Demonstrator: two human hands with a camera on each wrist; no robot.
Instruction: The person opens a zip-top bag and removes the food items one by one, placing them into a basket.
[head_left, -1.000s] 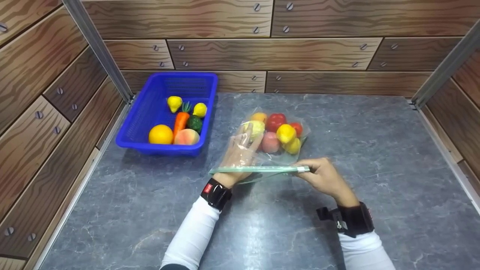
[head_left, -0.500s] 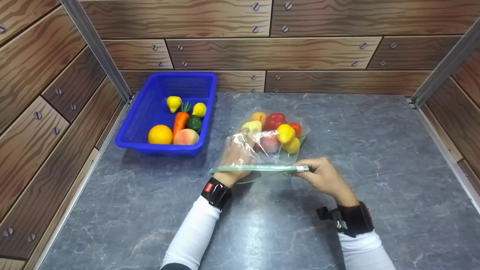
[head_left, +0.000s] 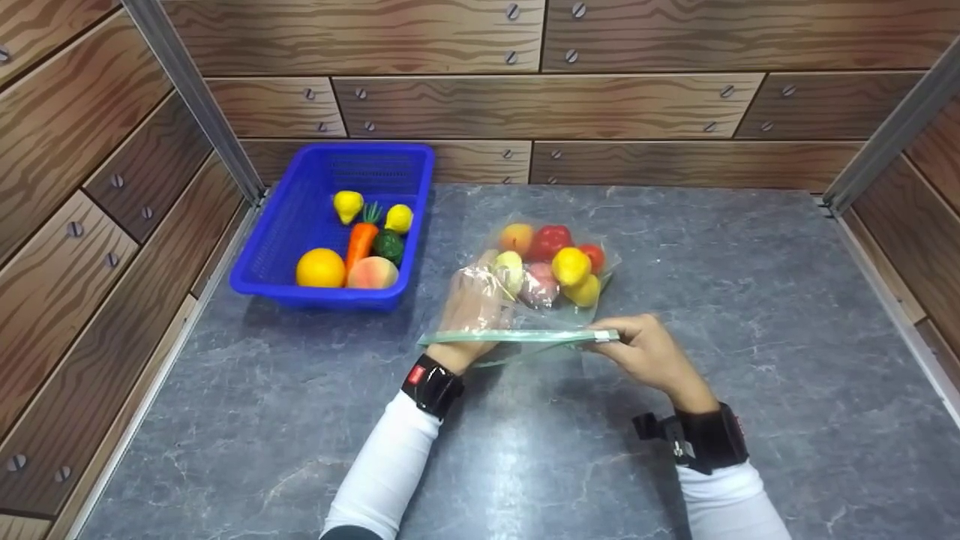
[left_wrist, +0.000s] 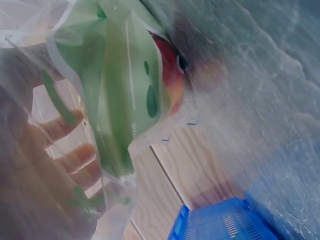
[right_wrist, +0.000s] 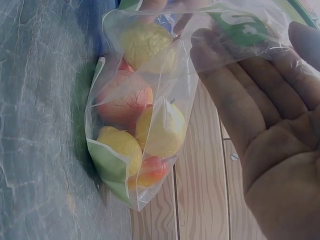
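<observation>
A clear zip bag [head_left: 540,319] with a green zip strip lies on the table, holding several fruits. My left hand [head_left: 474,296] reaches in through its mouth, fingers loosely bent beside a pale yellow-green fruit [head_left: 510,271]. In the left wrist view the fingers [left_wrist: 75,159] show through the plastic with nothing between them. At the strip's right end, near the white slider [head_left: 604,337], my right hand [head_left: 646,354] pinches the bag. A pinkish fruit [head_left: 540,286], a lemon [head_left: 571,266] and a red fruit [head_left: 552,241] lie further in.
A blue basket [head_left: 249,288] stands left of the bag, holding an orange [head_left: 321,268], a carrot [head_left: 361,244], a peach [head_left: 373,272] and several other pieces. Wood-patterned walls [head_left: 645,109] close off the back and sides of the grey table [head_left: 772,300].
The left hand has gone from flat on the yellow-green fruit to its left side, fingers bent. The fruit has turned and shifted slightly toward me. The right hand keeps its pinch.
</observation>
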